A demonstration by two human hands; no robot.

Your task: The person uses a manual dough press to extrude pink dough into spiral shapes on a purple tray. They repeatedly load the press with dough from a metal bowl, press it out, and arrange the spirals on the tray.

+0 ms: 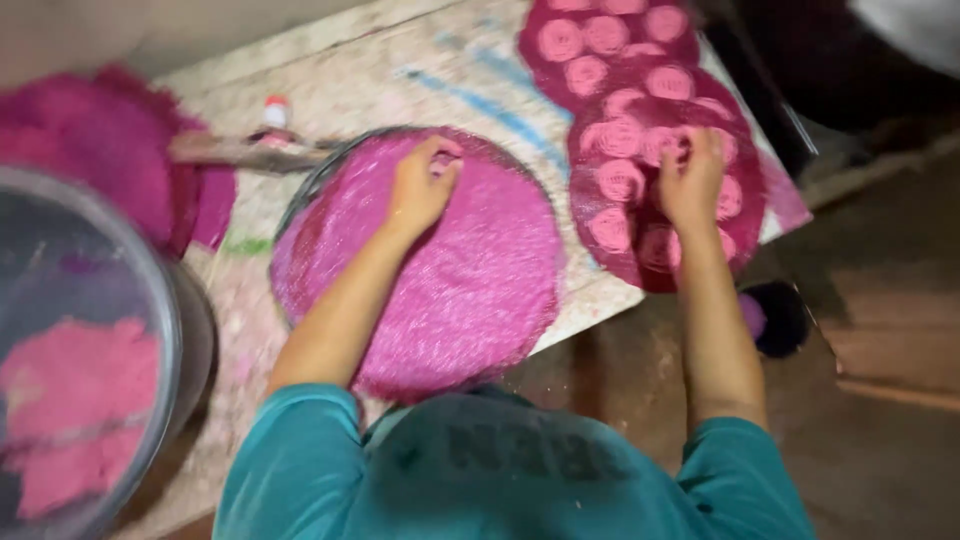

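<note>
**Pinching pink strands, placing coils**

Your left hand [425, 185] pinches strands at the far edge of the pink mat [430, 265]; fingers pressed together. Your right hand [688, 180] presses a coil onto the dark disc [610, 250], fingers curled, grip detail blurred. Keep pinches small and set coils beside each other, not overlapping. The disc overhangs the table [400, 80] edge; the bowl [150, 300] crowds your left.

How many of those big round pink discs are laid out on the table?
3. One plain disc lies under the left hand; one spiral-covered disc lies under the right hand; another spiral-covered disc sits behind, cut off by the frame. More may be hidden.
</note>
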